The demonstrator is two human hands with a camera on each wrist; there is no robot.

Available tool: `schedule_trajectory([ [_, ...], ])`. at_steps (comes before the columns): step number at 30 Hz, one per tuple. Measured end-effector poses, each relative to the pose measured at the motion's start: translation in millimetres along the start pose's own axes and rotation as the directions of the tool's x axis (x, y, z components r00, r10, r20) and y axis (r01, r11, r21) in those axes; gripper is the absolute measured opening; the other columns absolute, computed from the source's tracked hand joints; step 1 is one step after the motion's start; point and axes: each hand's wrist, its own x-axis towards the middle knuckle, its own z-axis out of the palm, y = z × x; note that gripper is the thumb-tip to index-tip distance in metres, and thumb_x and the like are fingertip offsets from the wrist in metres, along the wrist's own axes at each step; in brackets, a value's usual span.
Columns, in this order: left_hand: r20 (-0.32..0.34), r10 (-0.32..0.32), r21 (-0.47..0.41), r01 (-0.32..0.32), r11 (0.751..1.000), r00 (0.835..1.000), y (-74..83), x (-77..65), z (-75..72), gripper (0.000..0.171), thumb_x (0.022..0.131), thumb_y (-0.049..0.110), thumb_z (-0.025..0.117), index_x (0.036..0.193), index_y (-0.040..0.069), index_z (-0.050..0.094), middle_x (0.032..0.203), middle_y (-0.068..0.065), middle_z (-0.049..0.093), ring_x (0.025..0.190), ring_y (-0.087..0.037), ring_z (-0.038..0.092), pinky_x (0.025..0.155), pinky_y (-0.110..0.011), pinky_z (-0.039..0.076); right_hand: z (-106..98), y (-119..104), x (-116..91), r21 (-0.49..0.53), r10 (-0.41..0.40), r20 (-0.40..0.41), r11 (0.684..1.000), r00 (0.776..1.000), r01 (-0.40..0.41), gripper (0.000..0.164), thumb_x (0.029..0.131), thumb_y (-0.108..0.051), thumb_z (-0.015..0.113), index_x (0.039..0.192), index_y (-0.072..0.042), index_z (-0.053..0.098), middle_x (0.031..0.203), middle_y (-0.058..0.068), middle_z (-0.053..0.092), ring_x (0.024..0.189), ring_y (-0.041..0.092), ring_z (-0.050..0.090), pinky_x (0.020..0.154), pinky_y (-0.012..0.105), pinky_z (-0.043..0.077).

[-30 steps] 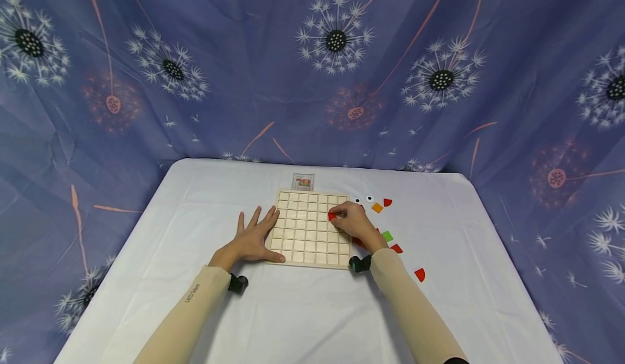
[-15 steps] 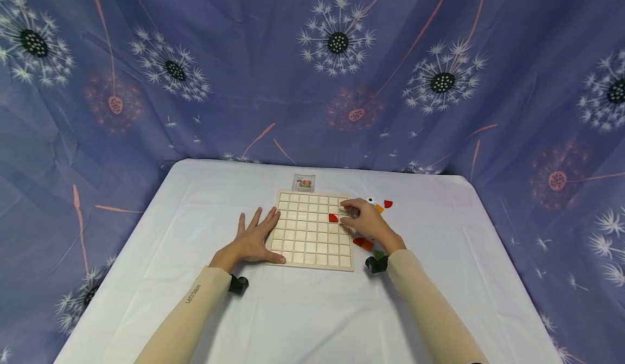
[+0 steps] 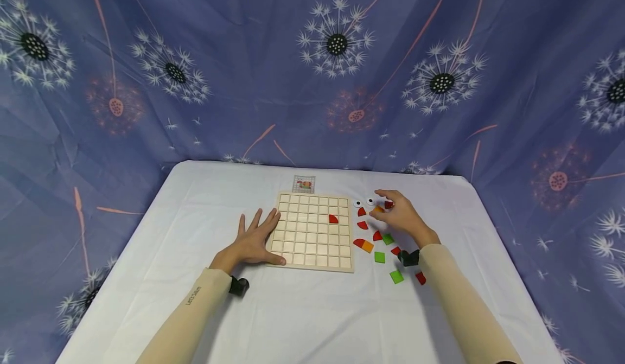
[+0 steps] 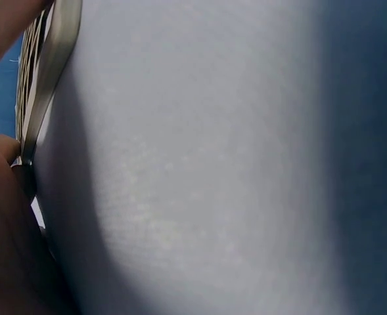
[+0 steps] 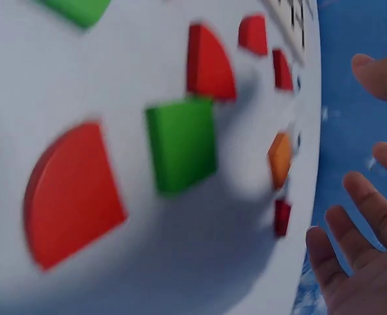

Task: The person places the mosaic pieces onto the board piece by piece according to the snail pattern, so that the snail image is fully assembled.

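A wooden grid board (image 3: 312, 234) lies on the white table with one red quarter-round tile (image 3: 333, 219) in a cell at its upper right. Spread over the board's left edge, my left hand (image 3: 251, 243) rests with straight fingers, the thumb on the near corner. My right hand (image 3: 402, 216) hovers over the loose tiles right of the board, thumb and fingers apart and holding nothing. Below it are an orange square tile (image 5: 280, 161) and a red tile (image 5: 282, 218). A green square tile (image 5: 183, 146) and a red quarter-round tile (image 5: 75, 195) lie nearer the wrist.
Behind the board lies a small pattern card (image 3: 304, 184). Two round eye tiles stand by the board's far right corner, one eye tile (image 3: 358, 204) closest to it. Several red, green and orange tiles scatter along the right side, including a green tile (image 3: 396, 276).
My right hand has let go of the red quarter-round tile in the board's cell and moved right over the loose tiles. My left hand has stayed put.
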Motion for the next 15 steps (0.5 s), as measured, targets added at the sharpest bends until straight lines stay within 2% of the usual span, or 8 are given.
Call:
schedule_trajectory([
  [4,-0.005,0.0,-0.005,0.0,1.0,1.0,0.5,-0.6,-0.8,0.135,0.067,0.072,0.084,0.167,0.014,0.013,0.175,-0.007,0.006,0.159,-0.044,-0.004,0.118,-0.073,-0.016,-5,19,-1,-0.011,0.051,-0.006,0.999,0.999,-0.051,0.078,0.088,-0.038,0.081,0.154,-0.012,0.048,0.157,0.022,0.042,0.141,0.046,0.043,0.114,0.069,0.036],
  [9,-0.002,0.007,-0.008,-0.007,1.0,1.0,0.8,-0.6,-1.9,0.134,0.068,0.07,0.084,0.167,0.013,0.014,0.175,-0.008,0.007,0.159,-0.045,-0.003,0.117,-0.074,-0.015,-7,39,-3,0.005,0.127,-0.022,0.992,0.992,-0.126,0.08,0.09,-0.038,0.079,0.157,-0.012,0.043,0.155,0.023,0.044,0.138,0.046,0.044,0.113,0.067,0.039],
  [15,0.001,0.009,-0.008,-0.009,1.0,1.0,0.6,-0.8,-2.2,0.135,0.068,0.07,0.084,0.167,0.012,0.014,0.175,-0.009,0.007,0.159,-0.046,-0.003,0.117,-0.075,-0.015,-9,49,-2,0.029,0.203,-0.035,0.979,0.978,-0.202,0.08,0.091,-0.037,0.078,0.157,-0.012,0.042,0.156,0.023,0.045,0.141,0.045,0.041,0.116,0.065,0.036],
])
